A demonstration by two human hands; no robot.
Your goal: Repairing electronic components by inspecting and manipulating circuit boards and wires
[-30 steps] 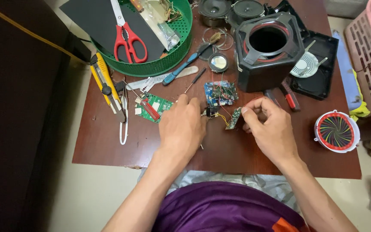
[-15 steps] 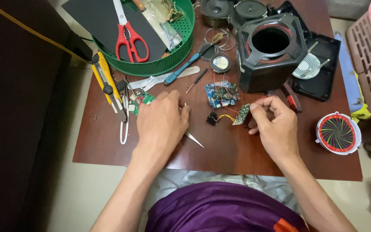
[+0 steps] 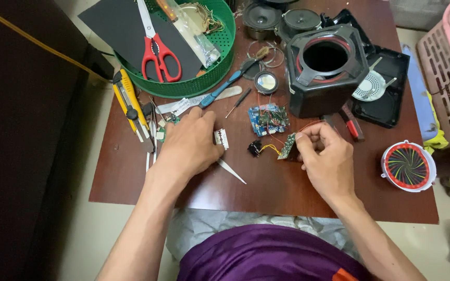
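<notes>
brown wooden table (image 3: 287, 192) cluttered, pale floor | left hand (image 3: 191, 143) grip clamped on tweezers (image 3: 233, 170) | right hand (image 3: 326, 156) pinches small circuit board (image 3: 287, 147)

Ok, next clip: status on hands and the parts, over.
Left hand holds tweezers, by a small white part. Right hand pinches small green circuit board, wires to black plug. Blue board lies between, nothing blocking.

red scissors (image 3: 157, 54) | green basket (image 3: 225, 62) | black speaker housing (image 3: 326, 70) | yellow knife (image 3: 128, 104)
</notes>
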